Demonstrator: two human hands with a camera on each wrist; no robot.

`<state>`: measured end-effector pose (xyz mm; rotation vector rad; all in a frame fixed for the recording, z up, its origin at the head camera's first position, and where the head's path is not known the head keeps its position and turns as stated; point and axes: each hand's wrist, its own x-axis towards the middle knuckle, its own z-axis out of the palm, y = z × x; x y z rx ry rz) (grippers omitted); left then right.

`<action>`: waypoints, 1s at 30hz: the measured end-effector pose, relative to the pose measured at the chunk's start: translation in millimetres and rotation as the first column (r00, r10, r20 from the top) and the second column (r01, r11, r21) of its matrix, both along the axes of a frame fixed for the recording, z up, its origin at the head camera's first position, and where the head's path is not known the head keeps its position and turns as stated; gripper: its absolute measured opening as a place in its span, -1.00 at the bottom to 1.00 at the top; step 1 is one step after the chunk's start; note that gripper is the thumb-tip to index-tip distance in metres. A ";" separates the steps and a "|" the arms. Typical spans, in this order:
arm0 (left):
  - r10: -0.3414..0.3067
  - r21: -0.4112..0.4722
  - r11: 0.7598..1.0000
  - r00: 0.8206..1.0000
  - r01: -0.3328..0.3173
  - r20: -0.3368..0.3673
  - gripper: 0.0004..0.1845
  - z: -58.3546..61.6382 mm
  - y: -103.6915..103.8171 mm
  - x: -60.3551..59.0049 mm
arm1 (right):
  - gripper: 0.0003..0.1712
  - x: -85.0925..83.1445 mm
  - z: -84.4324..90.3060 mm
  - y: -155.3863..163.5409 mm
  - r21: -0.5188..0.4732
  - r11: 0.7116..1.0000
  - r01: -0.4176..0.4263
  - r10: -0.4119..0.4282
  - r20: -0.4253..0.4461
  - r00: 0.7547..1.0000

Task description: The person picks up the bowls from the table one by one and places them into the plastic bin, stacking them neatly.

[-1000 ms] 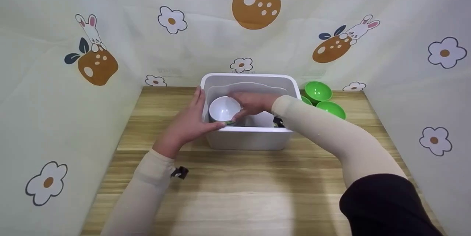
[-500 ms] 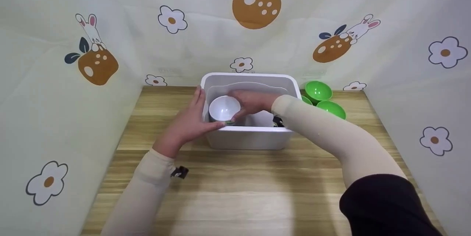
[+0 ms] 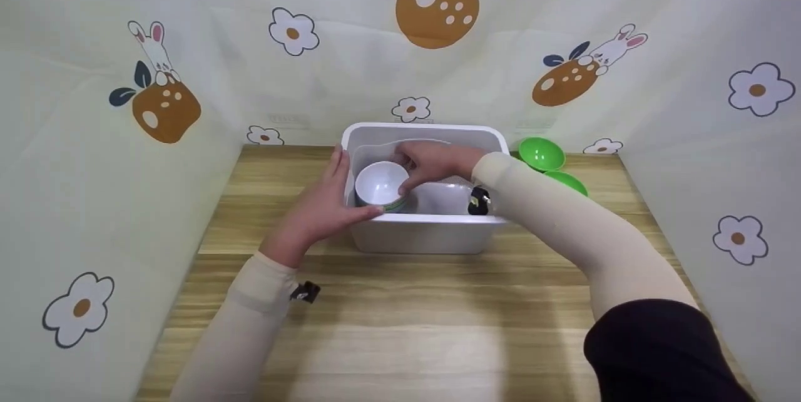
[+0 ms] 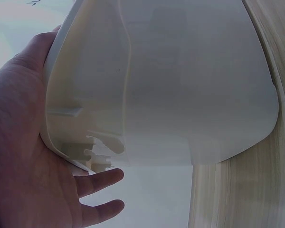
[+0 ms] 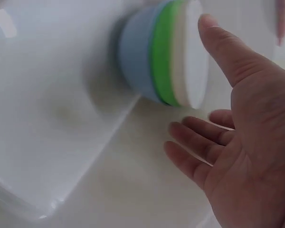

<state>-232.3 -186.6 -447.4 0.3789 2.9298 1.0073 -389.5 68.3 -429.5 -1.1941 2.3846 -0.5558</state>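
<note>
Right hand [image 3: 438,161] has risen and drawn back a little from the stacked bowls [image 5: 164,52]

Its fingers are spread loosely with nothing between them; the thumb tip overlaps the rim of the topmost white bowl [image 3: 382,183], and I cannot tell whether it touches. Green, beige and blue show under that bowl, all nested upright at the left end of the white bin [image 3: 422,238]. The left hand [image 3: 316,214] stays at the bin's near left corner, thumb along the front rim, fingers straight against the side.

Setting this stack in the bin looks done or nearly so. Still outside, just right of the bin, are green bowls [image 3: 542,153], which I judge to be what is left; the sleeve [image 3: 576,226] may hide more.

The table [image 3: 400,327] is wood-grained, enclosed on three sides by a pale backdrop [image 3: 350,76] printed with rabbits, oranges and flowers
</note>
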 end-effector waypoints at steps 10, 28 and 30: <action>0.008 0.008 1.000 1.000 -0.008 -0.002 0.55 -0.8 -2.3 -0.6 | -0.15 8.7 42.3 21.5 0.023 0.999 0.025 -0.025 0.004 1.000; -0.001 -0.041 0.999 1.000 0.000 -0.010 0.50 -1.3 -0.7 -1.4 | -0.59 51.1 68.8 91.5 -0.339 0.934 0.116 -0.121 0.006 0.993; -0.001 -0.040 0.999 1.000 0.001 -0.006 0.51 -0.4 0.1 -0.9 | -0.62 56.6 67.0 101.9 -0.383 0.914 0.134 -0.144 0.004 0.990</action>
